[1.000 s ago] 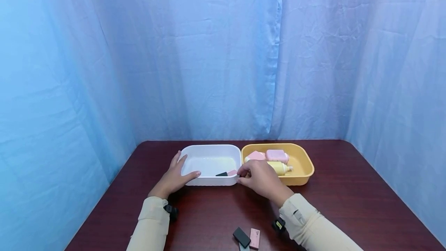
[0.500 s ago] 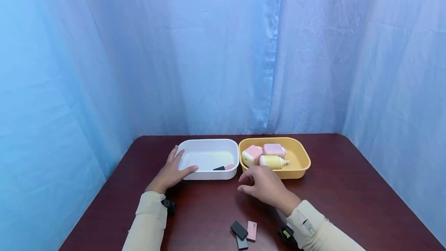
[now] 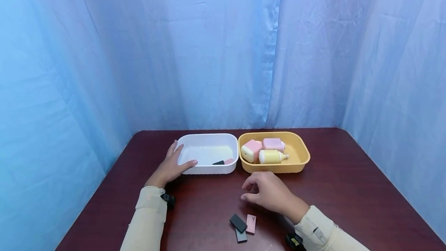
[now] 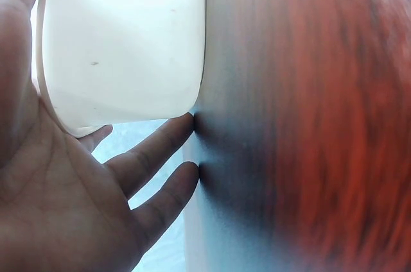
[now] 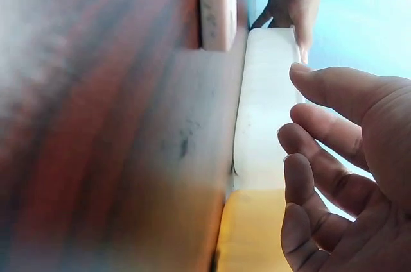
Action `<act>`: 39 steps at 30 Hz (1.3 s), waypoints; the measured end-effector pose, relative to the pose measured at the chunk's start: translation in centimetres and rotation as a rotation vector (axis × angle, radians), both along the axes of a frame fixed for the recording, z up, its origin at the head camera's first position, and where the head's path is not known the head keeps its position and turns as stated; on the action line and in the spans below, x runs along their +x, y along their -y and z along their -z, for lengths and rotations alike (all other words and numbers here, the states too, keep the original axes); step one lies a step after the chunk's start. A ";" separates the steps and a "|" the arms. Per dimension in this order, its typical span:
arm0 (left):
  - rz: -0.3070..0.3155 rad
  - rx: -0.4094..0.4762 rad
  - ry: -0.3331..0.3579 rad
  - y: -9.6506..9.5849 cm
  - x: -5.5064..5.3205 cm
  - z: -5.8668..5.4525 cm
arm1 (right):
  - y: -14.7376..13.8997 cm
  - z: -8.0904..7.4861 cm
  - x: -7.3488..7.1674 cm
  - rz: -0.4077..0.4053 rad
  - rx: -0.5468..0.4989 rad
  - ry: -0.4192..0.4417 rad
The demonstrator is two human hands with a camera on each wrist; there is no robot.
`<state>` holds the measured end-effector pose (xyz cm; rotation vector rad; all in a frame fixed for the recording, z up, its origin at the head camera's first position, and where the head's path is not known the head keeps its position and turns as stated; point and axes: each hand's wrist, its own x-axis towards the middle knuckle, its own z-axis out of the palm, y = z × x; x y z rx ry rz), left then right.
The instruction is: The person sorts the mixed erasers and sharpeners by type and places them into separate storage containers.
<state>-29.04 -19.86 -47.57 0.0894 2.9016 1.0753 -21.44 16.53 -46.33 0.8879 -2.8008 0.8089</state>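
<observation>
My left hand (image 3: 170, 167) rests with spread fingers at the left end of the white tray (image 3: 209, 170), its thumb along the front rim. In the left wrist view, two fingertips (image 4: 186, 121) reach down to the table beside the tray's corner. A black block (image 3: 218, 162) and a pink block (image 3: 228, 161) lie inside it at the front right. My right hand (image 3: 270, 193) hovers over the table in front of the yellow tray, fingers loosely bent and holding nothing. Closer to me lie a black block (image 3: 238, 223), a grey block (image 3: 241, 236) partly under it and a pink block (image 3: 251, 224).
Touching the white tray on its right is a yellow tray (image 3: 292, 168). It holds a pink-and-white bottle (image 3: 251, 151), a lilac bottle (image 3: 273, 144) and a yellow bottle (image 3: 270, 157). Blue curtains (image 3: 223, 49) hang around the dark red table (image 3: 348, 189).
My right hand has drawn back from the white tray's right front corner toward the loose blocks. My left hand has stayed at the white tray. The head view has tilted down a little.
</observation>
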 end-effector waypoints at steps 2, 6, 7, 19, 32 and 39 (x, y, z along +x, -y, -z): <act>0.000 0.005 -0.006 0.0 -0.1 -0.1 | -0.3 0.0 0.2 -0.015 -0.004 0.028; 0.000 0.005 -0.010 0.0 -0.2 0.1 | -0.7 0.3 0.5 -0.057 -0.037 0.112; -0.001 0.006 -0.009 0.0 -0.2 0.2 | -0.8 0.4 0.6 -0.070 -0.050 0.139; -0.014 0.011 -0.008 0.1 0.0 0.8 | -0.3 1.0 2.2 -0.190 -0.077 0.319; -0.003 0.011 -0.015 0.1 -0.1 0.0 | 0.4 0.8 2.7 -0.214 0.006 0.260; 0.000 0.011 -0.020 -0.1 0.0 0.2 | 0.2 0.7 2.8 -0.210 0.001 0.291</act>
